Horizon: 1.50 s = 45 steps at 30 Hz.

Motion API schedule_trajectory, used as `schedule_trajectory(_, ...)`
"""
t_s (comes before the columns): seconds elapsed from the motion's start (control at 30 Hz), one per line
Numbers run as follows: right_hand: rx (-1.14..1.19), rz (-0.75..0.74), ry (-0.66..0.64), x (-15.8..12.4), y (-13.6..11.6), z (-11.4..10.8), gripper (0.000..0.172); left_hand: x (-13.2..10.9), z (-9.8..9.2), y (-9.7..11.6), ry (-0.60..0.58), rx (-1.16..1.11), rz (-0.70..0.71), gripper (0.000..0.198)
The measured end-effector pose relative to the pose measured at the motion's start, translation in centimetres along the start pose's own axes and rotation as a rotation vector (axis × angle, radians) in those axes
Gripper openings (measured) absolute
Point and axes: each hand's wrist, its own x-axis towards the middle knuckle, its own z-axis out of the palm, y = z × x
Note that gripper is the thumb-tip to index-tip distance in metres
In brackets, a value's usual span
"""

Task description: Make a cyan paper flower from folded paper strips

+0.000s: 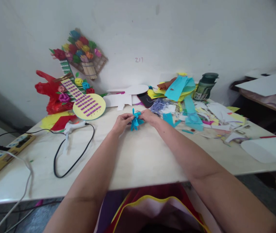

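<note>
A blue paper flower (135,121) with several pointed petals is held above the table between my two hands. My left hand (122,121) pinches its left side with thumb and fingers. From the other side, my right hand (149,116) has its fingers closed at the flower's upper right edge. A thin dark bit shows near those right fingertips, too small to name. Blue paper scraps (168,119) lie on the table just right of my right hand.
A white glue gun (76,126) with a looping black cord lies at left, near a power strip (9,155). Behind stand a yellow guitar-shaped craft (89,106) and paper flowers (82,48) on the wall. At right are paper scraps (221,116) and a dark green bottle (205,86).
</note>
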Motion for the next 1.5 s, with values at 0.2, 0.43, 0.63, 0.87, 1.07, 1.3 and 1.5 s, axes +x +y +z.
schedule_trajectory(0.2, 0.108, 0.007, -0.140, 0.3, 0.4, -0.4, 0.012, 0.2, -0.3, -0.4, -0.007, -0.008, -0.015, 0.035)
schedule_trajectory(0.43, 0.069, 0.023, -0.127, 0.6, 0.8, 0.2, 0.007, -0.1, -0.3, -0.1, -0.059, 0.022, -0.009, 0.036)
schedule_trajectory(0.63, 0.002, -0.015, -0.079, 0.4, 0.7, 0.4, 0.007, -0.3, -0.3, 0.1, -0.117, 0.086, 0.020, 0.033)
schedule_trajectory(0.87, -0.115, -0.045, -0.040, -0.3, -0.1, 0.7, 0.009, 0.2, -0.2, -0.5, 0.021, 0.115, 0.043, 0.031)
schedule_trajectory(1.07, -0.070, -0.040, -0.034, -0.2, -0.2, 0.6, 0.020, 0.3, -0.1, -0.7, 0.011, 0.029, 0.050, 0.031)
schedule_trajectory(1.3, 0.018, -0.014, -0.022, -0.6, -0.6, 0.7, 0.027, 0.3, -0.1, -0.6, -0.019, -0.057, 0.055, 0.032)
schedule_trajectory(1.5, 0.150, 0.047, -0.044, -0.4, -0.1, 0.8, 0.023, 0.1, -0.1, -0.2, -0.028, -0.067, 0.059, 0.031)
